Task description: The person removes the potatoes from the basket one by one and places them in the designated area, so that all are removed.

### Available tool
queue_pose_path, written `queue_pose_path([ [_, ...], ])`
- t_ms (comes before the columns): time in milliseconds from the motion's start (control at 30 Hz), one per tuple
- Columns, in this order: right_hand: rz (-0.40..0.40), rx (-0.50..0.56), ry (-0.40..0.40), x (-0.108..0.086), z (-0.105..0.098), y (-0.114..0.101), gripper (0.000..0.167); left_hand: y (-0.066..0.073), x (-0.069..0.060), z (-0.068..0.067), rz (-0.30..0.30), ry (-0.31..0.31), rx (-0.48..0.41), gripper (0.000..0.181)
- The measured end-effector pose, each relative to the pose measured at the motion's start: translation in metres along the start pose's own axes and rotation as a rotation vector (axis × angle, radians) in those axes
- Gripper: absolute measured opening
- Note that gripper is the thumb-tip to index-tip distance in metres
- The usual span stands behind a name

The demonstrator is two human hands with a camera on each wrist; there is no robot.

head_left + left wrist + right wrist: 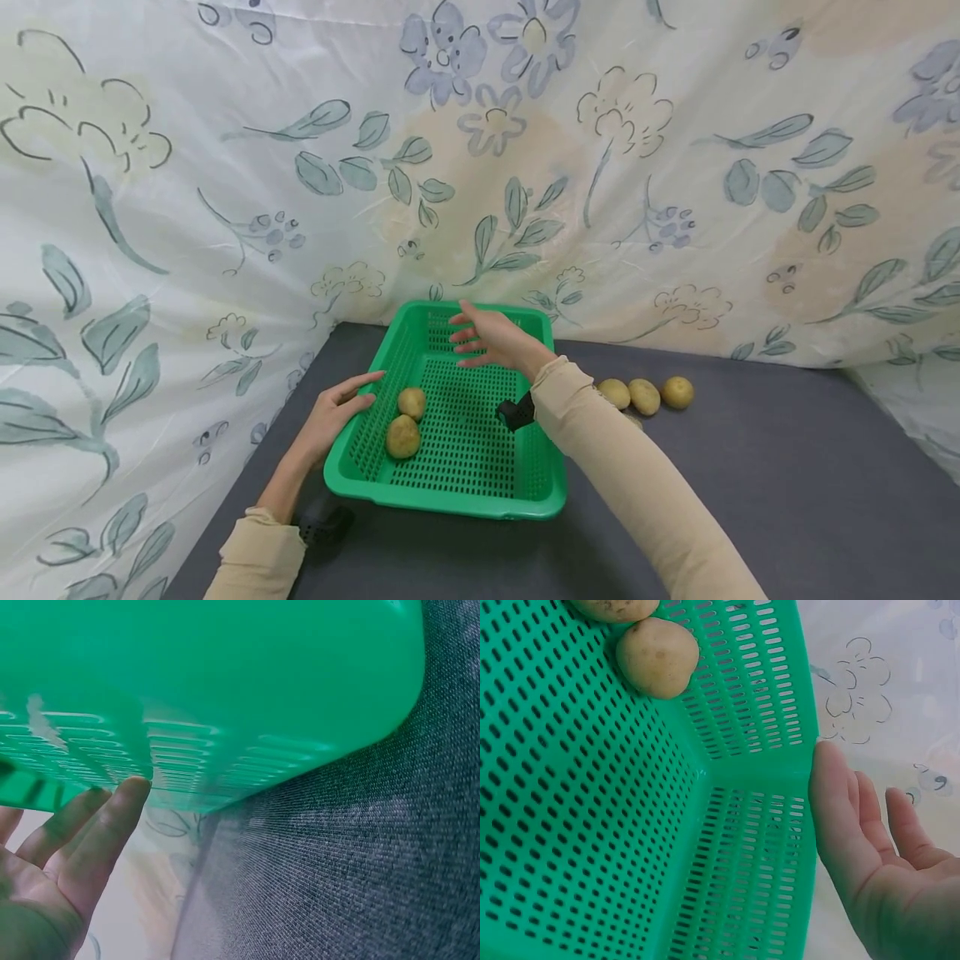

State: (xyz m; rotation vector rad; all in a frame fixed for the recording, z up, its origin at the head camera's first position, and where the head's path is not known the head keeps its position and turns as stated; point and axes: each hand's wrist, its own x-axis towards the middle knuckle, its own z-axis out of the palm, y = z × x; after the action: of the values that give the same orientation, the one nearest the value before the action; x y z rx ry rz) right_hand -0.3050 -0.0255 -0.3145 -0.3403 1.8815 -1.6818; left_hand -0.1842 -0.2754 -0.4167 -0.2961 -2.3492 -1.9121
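A green plastic basket (442, 497) with slotted walls stands on the dark table. Two potatoes (403, 437) lie inside it along the left side. My left hand (335, 419) is at the basket's left rim, fingers extended; in the left wrist view its fingertips (133, 789) reach up to the slotted outer wall. Over the far part of the basket is my right hand (491, 337), its fingers loosely spread and holding nothing. From the right wrist, this hand (877, 855) appears beside the rim, with one potato (658, 658) fully visible in the basket.
Several more potatoes (677, 392) lie on the table to the right of the basket, some partly hidden by the right sleeve (637, 475). A flowered cloth (525, 167) hangs behind the dark tabletop (787, 467) and along its left side.
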Motion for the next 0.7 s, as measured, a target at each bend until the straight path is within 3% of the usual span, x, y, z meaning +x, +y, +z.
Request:
queue_pose_path([
  [533, 0.062, 0.010, -0.018, 0.021, 0.016, 0.021, 0.055, 0.001, -0.001, 0.001, -0.002, 0.013, -0.020, 0.046],
  [700, 0.068, 0.033, -0.004, 0.026, 0.021, 0.025, 0.055, -0.001, 0.001, 0.001, 0.013, 0.031, 0.038, 0.043],
])
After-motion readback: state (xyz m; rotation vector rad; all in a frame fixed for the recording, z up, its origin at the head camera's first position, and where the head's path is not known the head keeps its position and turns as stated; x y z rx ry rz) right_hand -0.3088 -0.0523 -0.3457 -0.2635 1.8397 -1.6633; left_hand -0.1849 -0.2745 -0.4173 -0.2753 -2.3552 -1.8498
